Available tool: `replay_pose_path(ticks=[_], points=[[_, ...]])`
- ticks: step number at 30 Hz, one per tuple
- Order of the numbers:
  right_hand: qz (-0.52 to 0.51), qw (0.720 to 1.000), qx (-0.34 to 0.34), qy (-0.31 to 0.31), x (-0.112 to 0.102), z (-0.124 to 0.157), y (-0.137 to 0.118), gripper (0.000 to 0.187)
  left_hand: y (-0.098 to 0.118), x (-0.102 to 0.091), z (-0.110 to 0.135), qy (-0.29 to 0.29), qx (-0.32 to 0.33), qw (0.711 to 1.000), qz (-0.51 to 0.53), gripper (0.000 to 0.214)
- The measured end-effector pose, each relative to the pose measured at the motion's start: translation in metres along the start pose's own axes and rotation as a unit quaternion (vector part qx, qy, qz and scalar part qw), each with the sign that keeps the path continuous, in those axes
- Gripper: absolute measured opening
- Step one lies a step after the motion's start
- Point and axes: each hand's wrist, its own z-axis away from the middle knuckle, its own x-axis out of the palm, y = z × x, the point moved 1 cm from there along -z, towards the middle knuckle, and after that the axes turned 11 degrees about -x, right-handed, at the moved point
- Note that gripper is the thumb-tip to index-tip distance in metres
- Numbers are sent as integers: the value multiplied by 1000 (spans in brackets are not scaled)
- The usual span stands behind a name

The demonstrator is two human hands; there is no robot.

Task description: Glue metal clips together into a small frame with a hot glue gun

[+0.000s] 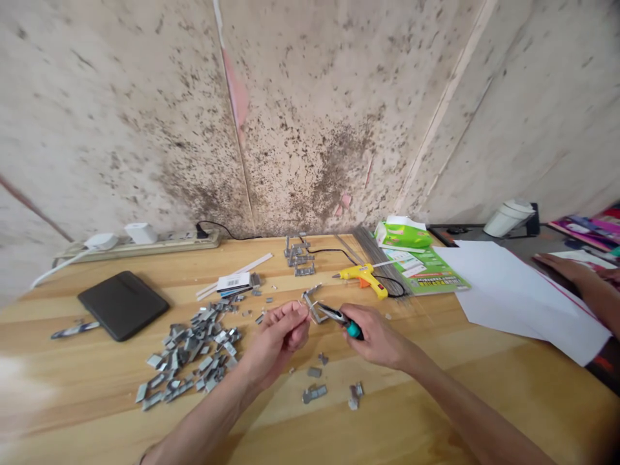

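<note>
My right hand (375,336) is wrapped round pliers (346,320) with black and teal handles, their jaws pointing left. Pinched in the fingertips of my left hand (285,329) is a thin wire, mostly hidden by the fingers. A small grey angular frame (314,305) lies between the two hands, at the tip of the pliers. To the left spreads a heap of small grey metal-like pieces (194,352). Several loose grey pieces (314,392) rest on the wooden table nearer me. Behind my hands stands a grey assembly (298,255) built of similar pieces.
A yellow glue gun (364,278) lies beside thin grey rods (371,252) and a green booklet (436,274). White paper (513,290) covers the right side, where another person's hand (562,268) rests. Left are a black tablet (123,305) and a power strip (179,242).
</note>
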Motion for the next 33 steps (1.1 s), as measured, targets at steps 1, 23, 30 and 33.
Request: replay_pose_path(ticks=[1,23,30,33], points=[[-1,1000,-4,2,0,0,0,16,-1,0,0,0,-1,1000,1,23],[-47,999,8,-14,-1,-2,-6,13,-3,0,-1,-10,27,997,-66,29],[-68,997,20,-35,-4,-1,-13,12,-2,-3,-1,30,78,979,-185,31],[-67,996,32,-43,-7,1,-19,11,3,-4,2,76,150,936,-308,32]])
